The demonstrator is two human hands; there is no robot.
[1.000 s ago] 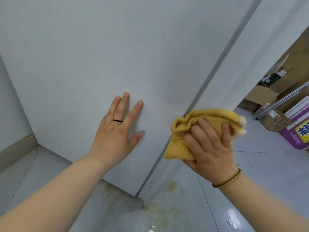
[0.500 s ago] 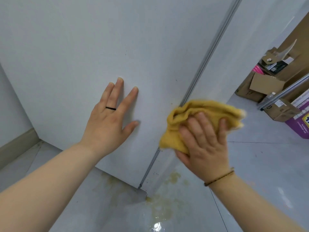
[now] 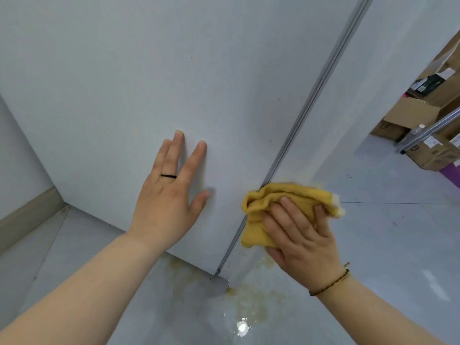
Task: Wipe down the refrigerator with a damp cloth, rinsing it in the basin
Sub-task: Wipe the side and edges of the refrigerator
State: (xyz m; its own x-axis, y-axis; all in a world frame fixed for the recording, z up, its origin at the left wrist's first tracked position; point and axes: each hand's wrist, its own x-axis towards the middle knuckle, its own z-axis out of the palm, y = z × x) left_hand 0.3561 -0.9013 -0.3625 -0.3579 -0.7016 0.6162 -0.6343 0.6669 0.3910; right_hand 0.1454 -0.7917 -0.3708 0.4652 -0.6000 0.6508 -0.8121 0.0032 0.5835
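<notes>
The white refrigerator (image 3: 174,70) fills the upper view, with a metal corner strip (image 3: 311,105) running down to its foot. My right hand (image 3: 301,237) presses a crumpled yellow cloth (image 3: 278,200) against the lower corner, just right of the strip. My left hand (image 3: 171,195) lies flat on the white side panel, fingers spread, a thin black ring on one finger. No basin is in view.
Yellowish wet stains (image 3: 251,302) spread on the glossy grey floor below the refrigerator's corner. Cardboard boxes (image 3: 413,115) and a purple box (image 3: 450,175) stand at the right edge, with a metal rail (image 3: 430,130) in front. A beige skirting board (image 3: 27,212) runs at the left.
My right hand has slid the yellow cloth downward along the corner toward the floor. My left hand stays flat on the panel.
</notes>
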